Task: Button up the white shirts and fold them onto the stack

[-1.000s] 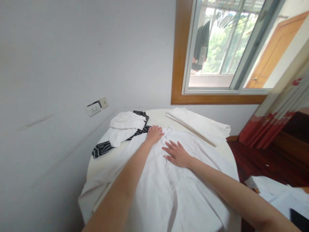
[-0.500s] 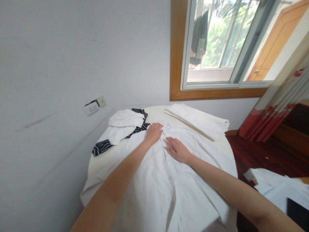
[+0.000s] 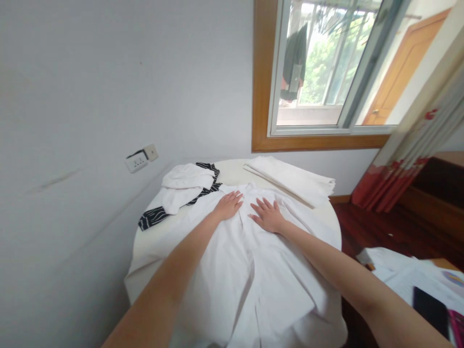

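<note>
Fingers of left hand: stretched nearly straight, slightly parted, pointing toward 2 o'clock; lying palm down on the white garment, gripping nothing.
Fingers of right hand: fanned wide, pointing toward 10 o'clock; pressed flat to the same fabric just beside, likewise without hold of anything.
Garment: spread over the middle of the rounded surface, beneath both hands; reaching from near 12 o'clock down to 6, with a long fold running between.
Folded white cloth: lying flat at 1 o'clock, near the far edge.
Bunched white cloth: heaped at 11 o'clock, against black-and-white striped fabric at 10; one piece or two, cannot tell.
Wall socket: set beyond the edge, between 10 and 11 o'clock.
Window: framed in wood, at 1 o'clock.
Papers: lying apart at 3 o'clock, under a dark flat object.
</note>
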### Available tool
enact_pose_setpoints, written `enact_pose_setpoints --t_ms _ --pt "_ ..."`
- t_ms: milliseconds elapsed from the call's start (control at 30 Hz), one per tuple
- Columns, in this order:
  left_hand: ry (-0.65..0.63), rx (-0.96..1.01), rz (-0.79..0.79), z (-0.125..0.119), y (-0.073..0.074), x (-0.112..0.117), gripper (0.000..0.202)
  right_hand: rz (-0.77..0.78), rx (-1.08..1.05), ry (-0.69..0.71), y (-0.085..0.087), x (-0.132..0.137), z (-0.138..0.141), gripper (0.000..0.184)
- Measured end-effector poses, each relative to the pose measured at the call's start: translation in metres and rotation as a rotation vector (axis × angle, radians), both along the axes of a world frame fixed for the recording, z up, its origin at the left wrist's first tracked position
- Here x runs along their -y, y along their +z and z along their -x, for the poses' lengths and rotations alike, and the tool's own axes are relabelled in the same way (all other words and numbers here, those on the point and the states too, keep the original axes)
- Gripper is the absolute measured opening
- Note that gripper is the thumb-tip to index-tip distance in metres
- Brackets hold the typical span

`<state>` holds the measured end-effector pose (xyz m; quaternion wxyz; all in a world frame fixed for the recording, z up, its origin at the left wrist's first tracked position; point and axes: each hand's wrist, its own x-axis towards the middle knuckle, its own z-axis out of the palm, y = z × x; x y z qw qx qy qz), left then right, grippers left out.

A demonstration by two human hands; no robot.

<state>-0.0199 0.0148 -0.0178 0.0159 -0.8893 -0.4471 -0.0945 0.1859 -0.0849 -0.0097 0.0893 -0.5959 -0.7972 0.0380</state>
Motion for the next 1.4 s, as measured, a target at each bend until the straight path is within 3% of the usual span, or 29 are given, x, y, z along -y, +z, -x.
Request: enact_pose_setpoints --t_ms 100,233,333,433,567,733,867,1000,1067,1133,1267,1400 --pt "0.074 -0.003 -0.077 -0.005 0.008 0.010 0.051 0.003 0.002 0.008 0.003 -0.008 0.001 0.063" --pt "0.178 0.034 -0.191 0.001 0.016 0.042 0.049 -0.037 -0.008 0.040 0.009 -0.007 -0.012 0.057" --pt "0.294 0.030 -0.136 0.025 0.017 0.066 0.051 -0.090 0.056 0.005 0.009 -0.001 -0.032 0.053" --pt "0.321 -0.020 -0.083 0.058 0.013 0.079 0.051 -0.078 0.108 -0.101 0.002 0.002 -0.052 0.056" --pt "0.301 -0.062 -0.065 0.084 0.005 0.085 0.051 -0.034 0.111 -0.133 -0.011 0.000 -0.066 0.062" --pt "0.345 -0.077 -0.035 0.084 0.003 0.084 0.054 -0.057 0.108 -0.110 -0.018 -0.002 -0.069 0.064" --pt "0.362 -0.085 0.045 0.084 0.008 0.081 0.060 -0.056 0.124 -0.106 -0.010 0.001 -0.070 0.062" --pt "0.343 -0.071 0.037 0.072 0.023 0.089 0.059 -0.141 0.152 -0.094 0.015 0.011 -0.048 0.050" --pt "0.257 -0.034 -0.024 0.057 0.033 0.098 0.046 -0.188 0.100 -0.036 0.029 0.018 -0.026 0.042" --pt "0.138 0.017 -0.023 0.039 0.041 0.106 0.034 -0.121 -0.004 0.051 0.038 0.023 -0.001 0.032" --pt "0.077 0.114 0.094 0.010 0.047 0.111 0.022 0.045 -0.159 0.080 0.039 0.022 0.036 0.026" --pt "0.079 0.221 0.202 0.005 0.039 0.104 0.020 0.064 -0.216 0.003 0.030 0.013 0.047 0.026"
